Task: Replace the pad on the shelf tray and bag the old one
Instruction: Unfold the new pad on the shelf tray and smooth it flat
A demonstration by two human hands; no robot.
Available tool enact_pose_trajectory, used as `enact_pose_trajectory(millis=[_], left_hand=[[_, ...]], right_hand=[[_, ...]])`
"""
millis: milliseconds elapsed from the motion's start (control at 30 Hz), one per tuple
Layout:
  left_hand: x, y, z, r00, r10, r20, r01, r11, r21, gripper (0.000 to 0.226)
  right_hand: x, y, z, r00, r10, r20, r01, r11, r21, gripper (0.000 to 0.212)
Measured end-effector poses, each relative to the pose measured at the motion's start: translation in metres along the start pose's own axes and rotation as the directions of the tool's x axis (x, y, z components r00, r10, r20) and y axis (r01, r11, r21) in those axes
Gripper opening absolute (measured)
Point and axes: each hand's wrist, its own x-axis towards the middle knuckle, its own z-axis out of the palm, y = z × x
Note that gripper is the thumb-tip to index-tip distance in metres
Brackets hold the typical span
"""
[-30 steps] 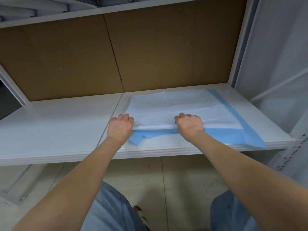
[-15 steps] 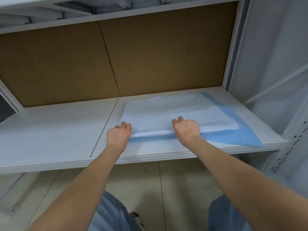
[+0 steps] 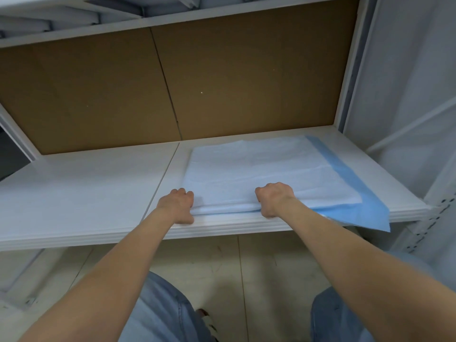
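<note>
A white pad with blue backing (image 3: 266,169) lies folded on the right half of the white shelf tray (image 3: 86,193). Its blue right corner hangs over the shelf's front edge. My left hand (image 3: 176,206) grips the pad's near left corner with curled fingers. My right hand (image 3: 274,198) grips the folded near edge about a hand's width to the right. No bag is in view.
A brown backboard (image 3: 172,82) closes the rear of the shelf. Another white shelf (image 3: 172,18) runs above. A white perforated upright (image 3: 431,218) stands at the right. Below are a pale floor (image 3: 234,267) and my jeans.
Both hands have drawn the pad's near edge toward the shelf front. The blue strip under the fold is now mostly covered, and the right corner droops over the edge.
</note>
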Motion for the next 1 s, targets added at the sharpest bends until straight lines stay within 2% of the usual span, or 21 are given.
enact_pose_trajectory(millis=[67, 133, 233, 367, 433, 533, 600, 667, 733, 833, 900, 1000], left_hand=[[-0.001, 0.001, -0.006, 1.000, 0.011, 0.022, -0.011, 1.000, -0.009, 0.039], [-0.001, 0.002, -0.008, 0.997, 0.069, -0.027, -0.068, 0.996, 0.050, 0.038], [0.000, 0.004, -0.003, 0.980, 0.165, -0.110, -0.155, 0.984, 0.089, 0.030], [0.008, 0.007, 0.000, 0.977, 0.119, -0.175, -0.107, 0.991, 0.077, 0.028], [0.015, 0.004, -0.001, 0.982, 0.090, -0.166, -0.083, 0.995, 0.052, 0.029], [0.024, -0.001, -0.008, 0.997, 0.042, -0.068, -0.044, 0.999, -0.027, 0.030], [0.030, 0.001, -0.014, 1.000, -0.002, -0.028, 0.000, 0.996, -0.084, 0.036], [0.035, 0.009, -0.018, 0.996, -0.030, -0.080, 0.023, 0.995, -0.095, 0.041], [0.042, 0.018, -0.014, 0.989, -0.019, -0.146, -0.004, 0.987, -0.158, 0.043], [0.049, 0.036, -0.001, 0.994, 0.092, -0.051, -0.104, 0.941, -0.323, 0.060], [0.050, 0.042, 0.005, 0.994, 0.095, 0.045, -0.073, 0.931, -0.358, 0.063], [0.056, 0.043, 0.009, 0.990, 0.086, 0.111, -0.046, 0.947, -0.317, 0.063]], right_hand=[[0.001, 0.000, -0.004, 0.998, -0.010, 0.063, 0.009, 1.000, 0.009, 0.037], [0.003, 0.001, -0.007, 0.993, -0.015, 0.118, 0.011, 0.999, 0.038, 0.038], [0.007, 0.002, -0.004, 0.994, -0.028, 0.110, 0.023, 0.999, 0.049, 0.037], [0.015, 0.001, 0.007, 1.000, -0.016, -0.025, 0.017, 0.999, 0.041, 0.037], [0.021, -0.001, 0.007, 0.999, -0.018, -0.045, 0.021, 0.998, 0.062, 0.037], [0.026, 0.004, -0.001, 0.999, -0.033, 0.014, 0.031, 0.990, 0.136, 0.037], [0.030, 0.011, -0.006, 0.997, -0.028, 0.077, 0.007, 0.966, 0.258, 0.034], [0.034, 0.017, -0.007, 0.998, 0.020, 0.054, -0.038, 0.935, 0.353, 0.035], [0.036, 0.021, -0.002, 0.994, 0.098, -0.043, -0.081, 0.949, 0.304, 0.041], [0.037, 0.027, 0.013, 0.981, 0.177, -0.073, -0.159, 0.965, 0.209, 0.050], [0.036, 0.030, 0.022, 0.981, 0.192, 0.007, -0.186, 0.942, 0.278, 0.055], [0.039, 0.034, 0.027, 0.983, 0.178, 0.051, -0.185, 0.917, 0.354, 0.057]])
